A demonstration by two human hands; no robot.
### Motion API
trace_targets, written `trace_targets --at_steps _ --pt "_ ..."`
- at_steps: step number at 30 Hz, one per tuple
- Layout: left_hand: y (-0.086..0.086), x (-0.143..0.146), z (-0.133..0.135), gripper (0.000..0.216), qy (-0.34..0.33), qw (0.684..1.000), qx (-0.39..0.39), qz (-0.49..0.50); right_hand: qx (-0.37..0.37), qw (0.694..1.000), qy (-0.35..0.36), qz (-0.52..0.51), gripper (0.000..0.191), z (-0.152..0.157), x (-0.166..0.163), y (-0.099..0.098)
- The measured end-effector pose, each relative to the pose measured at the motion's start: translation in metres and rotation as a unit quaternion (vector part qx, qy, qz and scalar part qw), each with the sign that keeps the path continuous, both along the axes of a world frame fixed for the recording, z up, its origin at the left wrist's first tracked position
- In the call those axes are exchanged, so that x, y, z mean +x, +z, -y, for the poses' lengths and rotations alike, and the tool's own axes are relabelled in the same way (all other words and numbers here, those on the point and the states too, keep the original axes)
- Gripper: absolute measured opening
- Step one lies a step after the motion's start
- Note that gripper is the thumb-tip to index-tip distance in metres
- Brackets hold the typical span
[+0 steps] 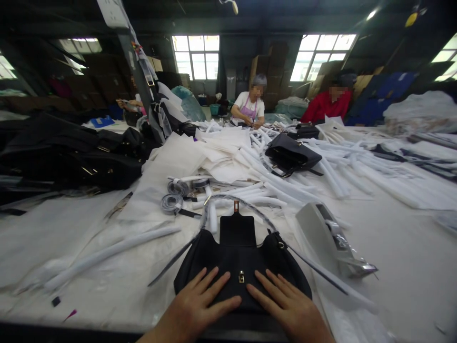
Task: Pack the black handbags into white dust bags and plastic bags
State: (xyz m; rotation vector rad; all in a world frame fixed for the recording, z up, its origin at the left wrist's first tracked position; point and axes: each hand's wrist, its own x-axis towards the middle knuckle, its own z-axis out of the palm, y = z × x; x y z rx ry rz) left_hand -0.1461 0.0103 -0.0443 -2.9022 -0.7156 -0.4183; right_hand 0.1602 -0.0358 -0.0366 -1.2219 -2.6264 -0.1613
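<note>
Black handbag (pixel 241 261) lies at the lower centre of the frame on the white-covered tabletop (pixel 403 267), its flap (pixel 237 232) folded open toward the middle of the picture and its gold clasp (pixel 242 277) showing on the front panel. The left hand (pixel 203 300) rests on the panel left of the clasp, palm down, fingers spread and gripping nothing; the right hand (pixel 285 301) lies likewise on the other side, open and flat against the bag. A plastic-wrapped handle (pixel 252 204) arches behind the flap. Just beyond it, left of centre, sit two coiled wrapped straps (pixel 171 203), and to the right of the bag stands a grey tape dispenser (pixel 316 233). A long white tube (pixel 117 255) stretches across the lower left, with a small black square (pixel 56 301) near the tabletop's front edge. White sheets (pixel 174 155) spread over the centre left, a second black bag (pixel 291 155) lies tilted among more tubes right of centre, and a heap of black bags (pixel 71 152) fills the left side. At the upper centre a person in a pink apron (pixel 250 110) bends over their hands, with a person in red (pixel 326 105) at the upper right
</note>
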Motion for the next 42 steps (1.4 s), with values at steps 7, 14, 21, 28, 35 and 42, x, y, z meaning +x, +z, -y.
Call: trace_targets --at_steps 7,14,21,28,35,42 --pt "0.004 0.018 0.012 0.073 0.000 0.999 -0.052 -0.017 -0.068 0.997 0.009 -0.042 0.086 -0.004 0.001 -0.011" --pt "0.001 0.025 0.010 0.069 0.007 0.998 -0.049 0.023 -0.115 0.990 -0.027 -0.077 0.052 -0.006 -0.001 0.011" --pt "-0.004 0.026 0.007 0.061 0.000 1.000 -0.015 0.023 -0.173 0.966 -0.110 -0.158 0.022 -0.051 -0.048 0.041" --pt "-0.013 0.030 0.001 0.055 -0.010 0.997 0.047 0.059 -0.175 0.981 -0.086 0.008 0.010 -0.073 -0.076 0.047" --pt "-0.025 0.027 -0.004 0.044 -0.013 0.987 0.127 0.094 -0.177 0.966 -0.186 0.014 0.024 -0.072 -0.081 0.046" --pt "-0.019 0.027 -0.006 0.040 -0.011 0.979 0.153 0.131 -0.091 0.982 -0.159 -0.049 0.038 -0.086 -0.035 0.047"
